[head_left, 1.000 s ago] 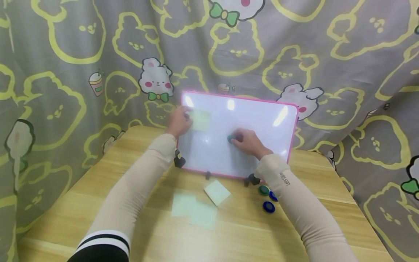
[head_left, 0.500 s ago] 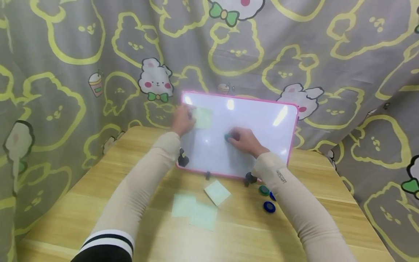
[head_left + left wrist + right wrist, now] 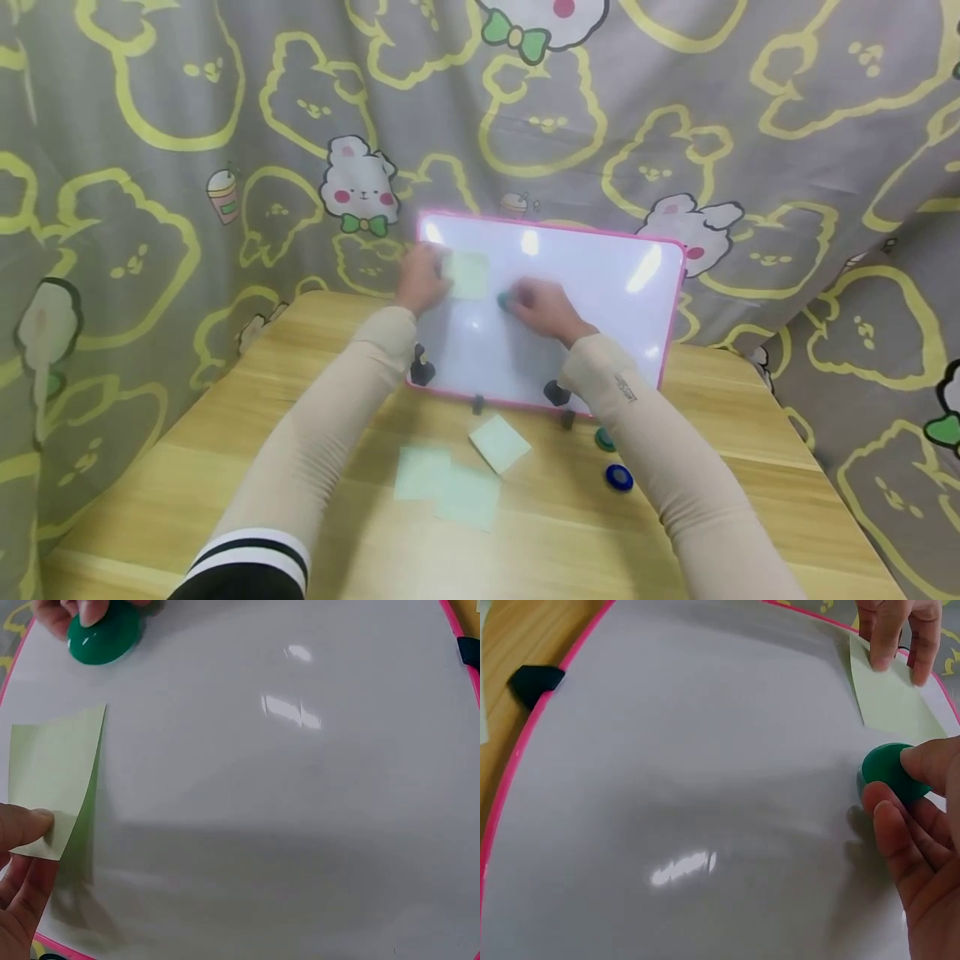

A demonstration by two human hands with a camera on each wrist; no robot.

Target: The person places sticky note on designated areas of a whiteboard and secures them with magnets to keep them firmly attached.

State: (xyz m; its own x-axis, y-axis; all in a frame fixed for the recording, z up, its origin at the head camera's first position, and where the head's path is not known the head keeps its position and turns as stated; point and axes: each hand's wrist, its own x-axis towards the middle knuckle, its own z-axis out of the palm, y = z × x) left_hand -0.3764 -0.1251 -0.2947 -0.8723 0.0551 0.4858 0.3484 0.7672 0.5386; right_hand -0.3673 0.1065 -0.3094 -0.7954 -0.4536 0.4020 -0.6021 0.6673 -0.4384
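A whiteboard (image 3: 600,317) with a pink frame leans upright at the back of the table. Near its upper left corner my left hand (image 3: 422,279) pinches a pale green sticky note (image 3: 56,769) by one edge, thumb in front and fingers behind. In the left wrist view the note's free side stands off the board, with a shadow behind it. My right hand (image 3: 543,307) grips a round green magnet (image 3: 894,771) between thumb and fingers, close over the board and to the right of the note.
Several pale green sticky notes (image 3: 468,496) lie on the wooden table (image 3: 337,517) before the board. A green magnet (image 3: 604,439) and a blue magnet (image 3: 619,477) lie by my right forearm. Black clips (image 3: 477,404) hold the board's lower edge. A patterned curtain (image 3: 450,108) hangs behind.
My right hand has moved left and slightly up with the green magnet, nearer the note. My left hand has shifted slightly right with the note.
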